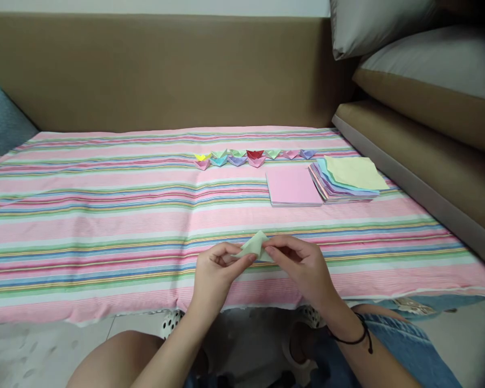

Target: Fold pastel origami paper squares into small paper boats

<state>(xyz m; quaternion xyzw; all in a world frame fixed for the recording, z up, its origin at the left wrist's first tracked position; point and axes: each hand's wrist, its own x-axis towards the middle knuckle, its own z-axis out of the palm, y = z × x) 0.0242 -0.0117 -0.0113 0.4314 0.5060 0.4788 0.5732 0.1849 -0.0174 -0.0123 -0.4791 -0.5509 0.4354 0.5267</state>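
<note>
A folded piece of pale green paper [255, 247] is held above the front part of the striped cloth [105, 215]. My left hand [218, 269] pinches its left corner with curled fingers. My right hand [301, 267] grips its right side, fingers closed on the fold. A black band sits on my right wrist. Both hands meet just above the cloth's near edge.
Several small folded paper boats [253, 156] in mixed colours stand in a row farther back. A pink paper stack [293, 187] and a fanned multicolour paper stack [347, 178] lie to the right. Brown cushions [428, 140] rise at right, a brown backrest behind. My knees show below.
</note>
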